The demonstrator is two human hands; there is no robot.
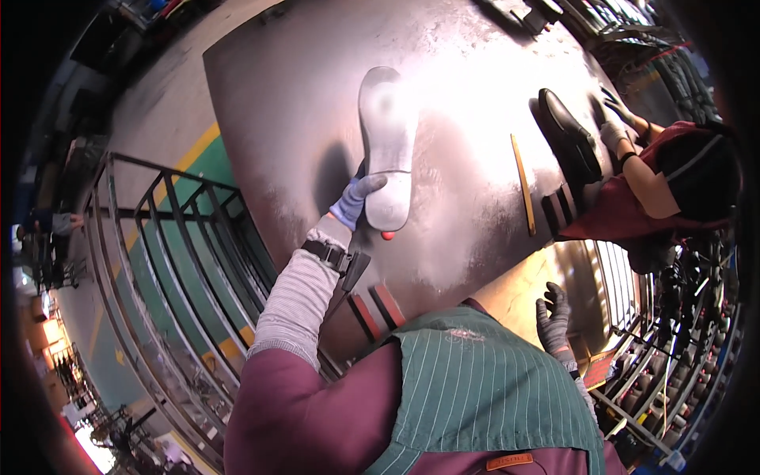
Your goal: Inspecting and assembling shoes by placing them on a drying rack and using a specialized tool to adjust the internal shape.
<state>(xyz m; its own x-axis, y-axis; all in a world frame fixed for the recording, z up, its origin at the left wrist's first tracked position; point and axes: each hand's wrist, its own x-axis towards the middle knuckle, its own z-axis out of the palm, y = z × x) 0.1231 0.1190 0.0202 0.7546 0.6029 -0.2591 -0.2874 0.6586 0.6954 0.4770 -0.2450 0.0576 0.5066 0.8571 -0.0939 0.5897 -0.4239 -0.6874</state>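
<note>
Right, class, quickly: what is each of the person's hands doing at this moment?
Left hand: closed on the grey shoe sole, held over the metal table.
Right hand: dark glove, fingers spread open, holding nothing.

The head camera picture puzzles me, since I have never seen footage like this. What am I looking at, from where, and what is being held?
The camera sits on a worker's head and looks down, and its wide lens bends straight edges. The left hand, in a pale glove, holds a grey shoe sole over a worn metal table. The right hand, in a dark glove, hangs empty by the table's edge. On the table lie a black shoe and a thin yellow stick. At the right, a co-worker's gloved hand rests beside the black shoe. A metal rack stands to the left.
</note>
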